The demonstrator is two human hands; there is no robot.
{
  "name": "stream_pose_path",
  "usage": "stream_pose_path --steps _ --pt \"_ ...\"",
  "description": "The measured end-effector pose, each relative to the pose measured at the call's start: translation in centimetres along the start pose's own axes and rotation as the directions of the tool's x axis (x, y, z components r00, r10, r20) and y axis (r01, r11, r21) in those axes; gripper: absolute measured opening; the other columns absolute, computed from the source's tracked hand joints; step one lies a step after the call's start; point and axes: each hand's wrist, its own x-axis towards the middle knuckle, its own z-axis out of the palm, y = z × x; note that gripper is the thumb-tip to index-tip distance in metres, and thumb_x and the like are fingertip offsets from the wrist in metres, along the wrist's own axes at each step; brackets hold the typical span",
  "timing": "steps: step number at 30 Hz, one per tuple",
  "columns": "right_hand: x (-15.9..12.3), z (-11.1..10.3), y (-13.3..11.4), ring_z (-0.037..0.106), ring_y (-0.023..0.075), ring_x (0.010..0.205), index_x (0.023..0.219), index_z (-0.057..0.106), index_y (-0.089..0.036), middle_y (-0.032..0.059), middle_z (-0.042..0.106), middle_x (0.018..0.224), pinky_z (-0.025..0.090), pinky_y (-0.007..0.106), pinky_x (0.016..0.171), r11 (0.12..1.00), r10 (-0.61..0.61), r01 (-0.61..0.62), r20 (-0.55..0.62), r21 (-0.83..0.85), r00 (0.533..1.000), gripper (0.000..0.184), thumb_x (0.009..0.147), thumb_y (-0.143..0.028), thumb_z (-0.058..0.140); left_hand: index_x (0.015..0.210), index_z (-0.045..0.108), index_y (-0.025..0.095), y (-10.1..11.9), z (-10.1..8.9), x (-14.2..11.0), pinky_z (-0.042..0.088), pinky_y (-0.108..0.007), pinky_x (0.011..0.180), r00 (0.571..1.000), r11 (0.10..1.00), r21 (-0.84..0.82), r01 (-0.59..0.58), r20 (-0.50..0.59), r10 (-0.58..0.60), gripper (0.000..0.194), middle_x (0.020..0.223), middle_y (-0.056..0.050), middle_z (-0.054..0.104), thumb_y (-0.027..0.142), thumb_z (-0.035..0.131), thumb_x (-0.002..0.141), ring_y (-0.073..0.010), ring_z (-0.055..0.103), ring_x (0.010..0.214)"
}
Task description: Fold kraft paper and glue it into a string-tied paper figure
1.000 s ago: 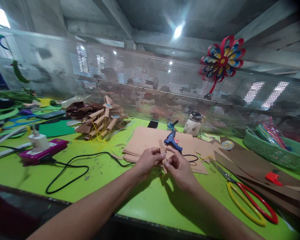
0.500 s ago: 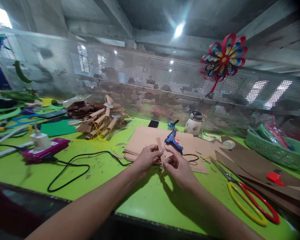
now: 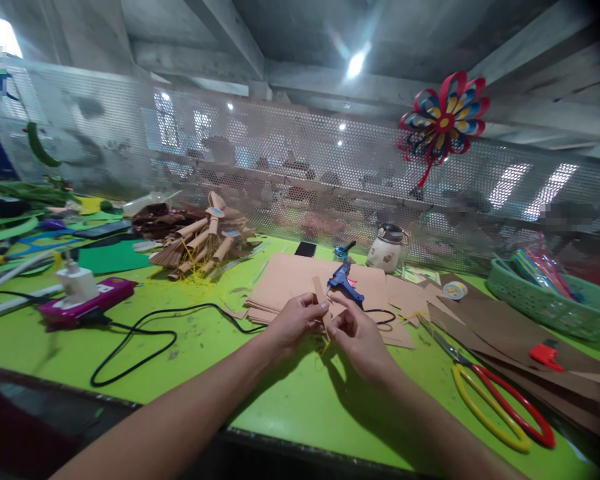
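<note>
My left hand (image 3: 295, 323) and my right hand (image 3: 359, 337) meet over the green table (image 3: 290, 400), both pinched on a narrow strip of brown paper (image 3: 321, 295) that sticks up between them. Thin yellow strands hang below the fingers. Just behind the hands lies a blue glue gun (image 3: 346, 283) on a stack of brown paper sheets (image 3: 290, 277). Its black cord runs off to the left.
Red-and-yellow scissors (image 3: 495, 397) lie at the right, with darker brown sheets (image 3: 505, 327), a red cutter (image 3: 546, 355) and a green basket (image 3: 545, 300). A pile of rolled paper pieces (image 3: 203, 240), a purple power strip (image 3: 87, 300) and a white jar (image 3: 387, 250) stand further off. A mesh screen backs the table.
The paper strip has been turned slightly between my fingers; both hands stay in the same spot, and the view has shifted a little.
</note>
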Motion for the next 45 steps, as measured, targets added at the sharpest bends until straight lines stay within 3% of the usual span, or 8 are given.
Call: stream_pose_path --steps 5,10,17,24,28,34,40,45 --pt "0.0 0.0 0.0 0.049 0.0131 0.064 0.127 0.040 -0.015 -0.0009 0.051 0.070 0.041 0.025 0.058 1.000 0.017 -0.017 0.037 -0.006 0.999 0.054 0.076 -0.024 0.057 0.077 0.060 0.012 0.0 -0.1 0.2 0.040 -0.022 0.056 0.994 0.999 0.041 -0.019 -0.107 0.023 0.030 0.068 -0.001 0.057 0.031 0.076 0.061 -0.0098 0.054 0.058" --pt "-0.3 0.0 -0.1 0.049 0.0128 0.065 0.127 0.042 -0.017 -0.0008 0.052 0.071 0.042 0.026 0.061 0.999 -0.028 0.029 0.025 -0.035 0.999 0.053 0.077 -0.021 0.056 0.076 0.058 0.012 0.4 0.1 0.1 0.040 -0.021 0.055 0.991 0.997 0.062 -0.051 -0.117 0.059 0.033 0.067 0.001 0.055 0.033 0.077 0.059 -0.0092 0.053 0.058" --pt "-0.4 -0.1 -0.2 0.051 0.0130 0.066 0.128 0.041 -0.019 -0.0011 0.052 0.071 0.043 0.026 0.062 0.995 -0.078 0.080 0.024 -0.055 0.997 0.053 0.077 -0.019 0.055 0.085 0.062 0.013 0.7 -0.3 0.2 0.046 -0.025 0.063 0.999 0.998 -0.049 -0.025 0.025 0.026 0.026 0.075 -0.003 0.057 0.028 0.073 0.066 -0.0117 0.055 0.067" --pt "0.0 -0.6 -0.5 0.054 0.0151 0.071 0.128 0.039 -0.015 0.0017 0.055 0.076 0.047 0.029 0.065 0.993 -0.113 0.113 0.007 -0.024 0.994 0.055 0.076 -0.023 0.058 0.094 0.063 0.016 1.4 -1.0 0.3 0.048 -0.026 0.070 0.999 0.999 -0.051 -0.014 0.043 0.016 0.025 0.084 -0.006 0.062 0.028 0.068 0.072 -0.0130 0.058 0.074" --pt "-0.4 -0.6 -0.8 0.057 0.0170 0.079 0.129 0.039 -0.018 0.0050 0.057 0.089 0.049 0.031 0.071 0.986 -0.161 0.159 -0.024 -0.042 0.987 0.058 0.077 -0.028 0.060 0.098 0.063 0.015 1.7 -0.9 0.2 0.048 -0.029 0.075 0.993 0.994 -0.093 -0.063 0.096 0.072 0.030 0.083 -0.006 0.064 0.028 0.070 0.071 -0.0145 0.060 0.076" --pt "-0.5 -0.5 -0.7 0.058 0.0187 0.082 0.132 0.036 -0.019 0.0064 0.060 0.090 0.047 0.037 0.080 0.902 -0.380 0.332 -0.147 -0.275 0.913 0.057 0.079 -0.019 0.056 0.111 0.059 0.017 2.1 -0.5 -0.3 0.045 -0.033 0.080 0.981 0.994 -0.087 -0.069 0.175 0.083 0.042 0.097 -0.011 0.065 0.029 0.069 0.072 -0.0196 0.061 0.089" --pt "-0.2 -1.2 -0.3 0.057 0.0196 0.085 0.134 0.036 -0.019 0.0078 0.059 0.092 0.046 0.036 0.079 0.788 -0.516 0.417 -0.115 -0.453 0.849 0.055 0.081 -0.014 0.051 0.116 0.057 0.016 2.4 -0.7 -0.6 0.043 -0.033 0.082 0.961 0.990 -0.067 -0.127 0.238 0.139 0.050 0.106 -0.013 0.062 0.019 0.072 0.068 -0.0229 0.058 0.097" --pt "0.5 -1.5 0.5 0.056 0.0199 0.087 0.129 0.041 -0.017 0.0081 0.058 0.094 0.046 0.037 0.082 0.735 -0.580 0.474 -0.086 -0.485 0.810 0.049 0.081 -0.013 0.050 0.114 0.058 0.017 2.5 -1.0 -0.5 0.042 -0.031 0.080 0.956 0.990 -0.075 -0.123 0.257 0.139 0.051 0.103 -0.011 0.063 0.012 0.072 0.065 -0.0214 0.057 0.096"
